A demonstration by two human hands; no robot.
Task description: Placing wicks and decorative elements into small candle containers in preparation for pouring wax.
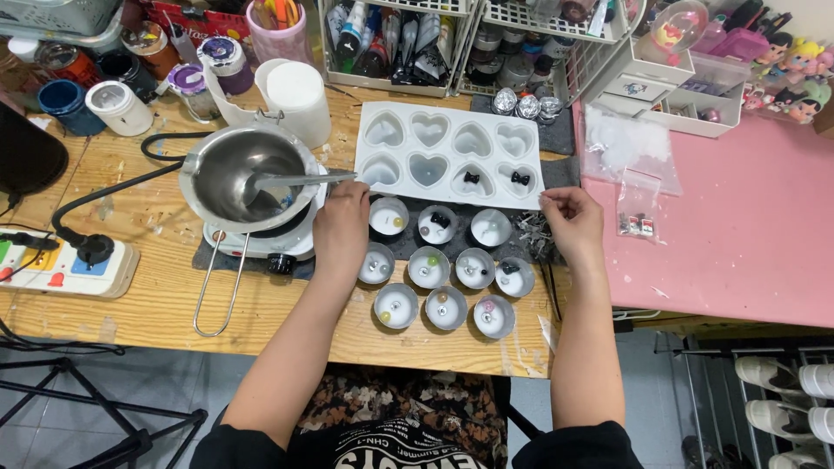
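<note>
White heart mould tray seen on wood surface, held at front edge by both hands. L hand grip closed on tray's front-left corner; R hand grip pinched on front-right corner. Small filled tealight cups set in rows just below tray, betw. forearms. Metal melting pot w/ spoon sits left, on small hot plate.
</note>
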